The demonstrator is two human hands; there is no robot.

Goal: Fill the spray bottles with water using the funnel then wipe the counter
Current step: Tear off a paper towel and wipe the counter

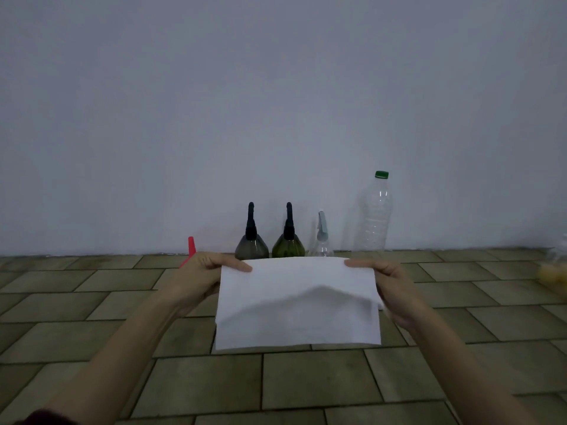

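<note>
A white paper towel point(297, 305) hangs spread out above the tiled counter point(306, 381). My left hand point(199, 277) pinches its upper left corner and my right hand point(389, 283) pinches its upper right corner. Behind the sheet, against the wall, stand a grey spray bottle point(251, 237), a green spray bottle point(288, 237) and a small clear spray bottle point(321, 237); the towel hides their bases. A red funnel point(190, 248) stands spout up behind my left hand, mostly hidden. A tall clear water bottle point(374, 216) with a green cap stands to the right.
A pale wall point(276, 102) rises directly behind the bottles. Something yellowish and blurred point(552, 271) lies at the counter's far right edge.
</note>
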